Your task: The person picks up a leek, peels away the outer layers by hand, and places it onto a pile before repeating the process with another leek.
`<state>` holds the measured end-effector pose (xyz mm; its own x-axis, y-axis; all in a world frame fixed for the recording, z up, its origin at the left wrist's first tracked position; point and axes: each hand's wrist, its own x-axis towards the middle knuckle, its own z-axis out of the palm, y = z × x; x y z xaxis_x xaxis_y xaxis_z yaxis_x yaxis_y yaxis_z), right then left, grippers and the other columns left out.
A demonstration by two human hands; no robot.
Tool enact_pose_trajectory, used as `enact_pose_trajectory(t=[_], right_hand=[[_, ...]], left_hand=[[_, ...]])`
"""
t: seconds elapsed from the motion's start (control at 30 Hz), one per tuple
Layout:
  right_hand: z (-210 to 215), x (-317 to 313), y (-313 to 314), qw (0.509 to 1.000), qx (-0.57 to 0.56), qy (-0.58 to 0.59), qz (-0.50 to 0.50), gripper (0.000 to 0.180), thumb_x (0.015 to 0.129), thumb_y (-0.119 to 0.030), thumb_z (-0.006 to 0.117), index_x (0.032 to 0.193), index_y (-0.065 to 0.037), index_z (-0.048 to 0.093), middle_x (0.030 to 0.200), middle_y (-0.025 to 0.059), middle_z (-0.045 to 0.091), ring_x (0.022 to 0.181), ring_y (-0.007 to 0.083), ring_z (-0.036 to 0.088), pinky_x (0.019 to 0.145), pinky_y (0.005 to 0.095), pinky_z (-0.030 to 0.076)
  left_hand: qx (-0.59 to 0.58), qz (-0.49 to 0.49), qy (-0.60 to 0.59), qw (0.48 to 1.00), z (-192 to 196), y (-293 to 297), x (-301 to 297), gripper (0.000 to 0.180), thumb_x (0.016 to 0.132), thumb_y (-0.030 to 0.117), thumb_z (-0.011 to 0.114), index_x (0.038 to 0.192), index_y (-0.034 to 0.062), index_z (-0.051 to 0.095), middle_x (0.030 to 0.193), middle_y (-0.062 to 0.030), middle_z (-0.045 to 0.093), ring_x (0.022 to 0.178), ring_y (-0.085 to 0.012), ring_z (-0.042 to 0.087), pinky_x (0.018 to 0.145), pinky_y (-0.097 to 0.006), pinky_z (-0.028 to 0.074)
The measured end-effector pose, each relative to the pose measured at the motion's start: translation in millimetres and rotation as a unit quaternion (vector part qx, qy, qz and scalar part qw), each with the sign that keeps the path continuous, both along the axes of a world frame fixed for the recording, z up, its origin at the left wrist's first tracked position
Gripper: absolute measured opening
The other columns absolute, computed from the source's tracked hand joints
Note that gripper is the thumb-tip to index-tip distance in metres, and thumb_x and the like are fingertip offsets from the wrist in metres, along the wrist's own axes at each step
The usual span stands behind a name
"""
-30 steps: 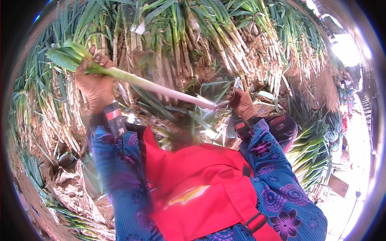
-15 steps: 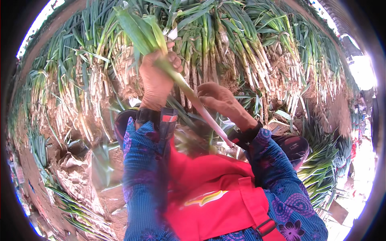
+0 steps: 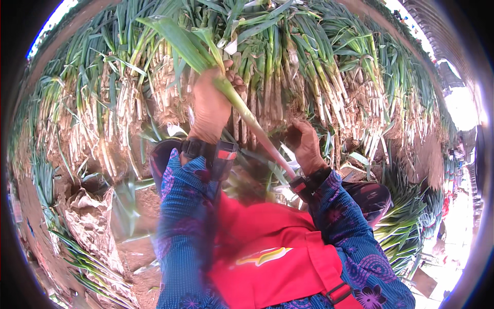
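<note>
A long leek [image 3: 252, 123] with broad green leaves and a pale stalk slants down from upper left toward my right wrist. My left hand [image 3: 212, 103] is wrapped round it where the leaves meet the stalk. To the right of the stalk is my right hand [image 3: 306, 147], palm partly turned inward, fingers loosely bent and apart, with nothing visible in them. The stalk's lower end runs close to the dark band on my right wrist, and its root tip is hard to make out there.
Bundled leeks [image 3: 272, 67] lie in a wide row ahead, roots toward me. More leeks [image 3: 406, 226] rest on the right and others [image 3: 98, 273] at lower left, beside a crumpled pale sack [image 3: 95, 226]. A red apron [image 3: 267, 242] covers my lap.
My left hand and the leek have shifted slightly right and down. My right hand has moved right, away from the stalk, and its fingers have turned upward.
</note>
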<state>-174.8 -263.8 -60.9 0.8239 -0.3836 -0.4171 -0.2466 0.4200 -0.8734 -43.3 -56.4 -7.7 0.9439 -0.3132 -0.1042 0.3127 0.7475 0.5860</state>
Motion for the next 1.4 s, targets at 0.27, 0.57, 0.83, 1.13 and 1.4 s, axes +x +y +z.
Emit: enact_pose_trajectory(t=[0.27, 0.57, 0.83, 1.13, 1.4], right_hand=[[44.2, -4.8, 41.7, 0.951, -0.151, -0.1, 0.249, 0.031, 0.09, -0.028, 0.06, 0.106, -0.002, 0.055, 0.088, 0.0033, 0.059, 0.079, 0.0086, 0.055, 0.068, 0.0237, 0.045], [35.1, 4.9, 45.9, 0.916, -0.3, -0.105, 0.244, 0.017, 0.088, -0.016, 0.059, 0.092, 0.0, 0.057, 0.077, 0.0029, 0.056, 0.07, 0.0107, 0.053, 0.062, 0.0278, 0.044], [29.1, -2.8, 25.5, 0.975, 0.128, -0.144, 0.109, 0.008, 0.086, -0.011, 0.059, 0.088, -0.004, 0.056, 0.08, 0.0067, 0.061, 0.071, 0.0161, 0.06, 0.07, 0.0329, 0.054], [15.8, -24.7, -68.8, 0.915, 0.322, -0.237, 0.049, 0.009, 0.087, -0.012, 0.059, 0.092, -0.006, 0.055, 0.079, 0.0008, 0.049, 0.068, 0.012, 0.047, 0.061, 0.0272, 0.041], [-12.3, -61.6, -144.4, 0.846, -0.529, 0.037, 0.053, 0.038, 0.083, -0.012, 0.058, 0.119, -0.001, 0.057, 0.101, 0.0114, 0.067, 0.088, 0.0199, 0.064, 0.076, 0.0303, 0.052]], left_hand=[[0.0, -0.016, -0.001, 1.0, -1.4, -3.4, -5.1, 0.044, 0.085, 0.029, 0.05, 0.112, -0.0042, 0.057, 0.082, -0.0082, 0.053, 0.08, -0.0236, 0.052, 0.079, -0.042, 0.044], [0.007, -0.023, 0.025, 0.999, 3.0, -8.5, -7.1, 0.044, 0.084, 0.03, 0.049, 0.111, -0.0048, 0.057, 0.081, -0.0086, 0.052, 0.08, -0.0237, 0.051, 0.079, -0.042, 0.044], [-0.035, 0.02, 0.041, 0.998, 2.2, 2.5, -0.3, 0.041, 0.081, 0.028, 0.056, 0.107, -0.0032, 0.057, 0.079, -0.0065, 0.048, 0.077, -0.023, 0.051, 0.078, -0.043, 0.044], [-0.033, 0.074, 0.036, 0.996, -5.1, 17.8, 6.7, 0.039, 0.081, 0.028, 0.058, 0.105, -0.0027, 0.057, 0.077, -0.0059, 0.049, 0.076, -0.0234, 0.052, 0.076, -0.041, 0.046], [-0.017, 0.102, 0.032, 0.994, -1.3, 13.8, 9.9, 0.035, 0.085, 0.026, 0.056, 0.105, -0.0022, 0.055, 0.081, -0.0087, 0.051, 0.076, -0.0248, 0.054, 0.076, -0.044, 0.049]])
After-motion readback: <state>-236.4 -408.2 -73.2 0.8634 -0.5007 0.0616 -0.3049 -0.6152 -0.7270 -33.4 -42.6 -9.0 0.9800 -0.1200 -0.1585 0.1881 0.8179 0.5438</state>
